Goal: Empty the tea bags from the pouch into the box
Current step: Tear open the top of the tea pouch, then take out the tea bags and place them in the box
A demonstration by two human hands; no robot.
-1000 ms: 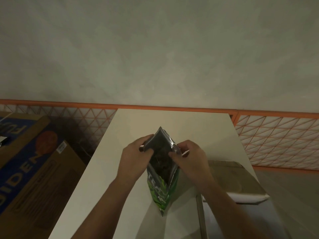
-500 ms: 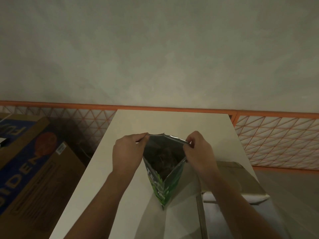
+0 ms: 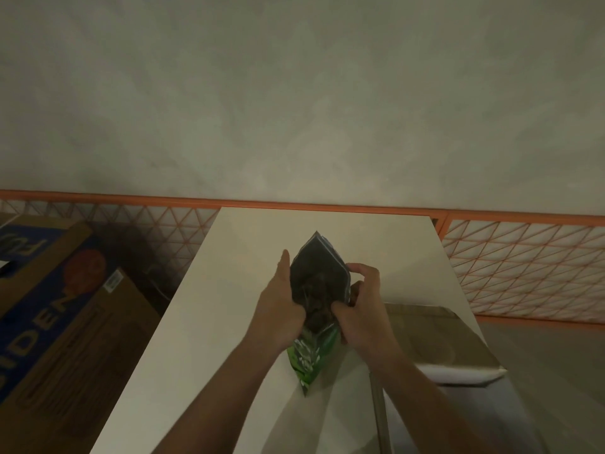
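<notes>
1. The left hand [image 3: 281, 303] lies against the left side of the pouch [image 3: 316, 309], fingers fairly straight, thumb at the mouth.
2. The right hand [image 3: 361, 309] pinches the pouch's right edge with curled fingers.
3. The pouch, green outside and silvery inside, is held above the white table [image 3: 229, 322], mouth spread open towards the camera, dark contents showing.
4. The box [image 3: 458, 371] stands open to the right, just beside the hands.

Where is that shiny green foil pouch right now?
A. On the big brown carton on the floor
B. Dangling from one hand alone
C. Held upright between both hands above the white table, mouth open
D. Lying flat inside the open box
C: the green foil pouch stands upright with its mouth open, the left hand and right hand holding its sides above the white table.
</notes>
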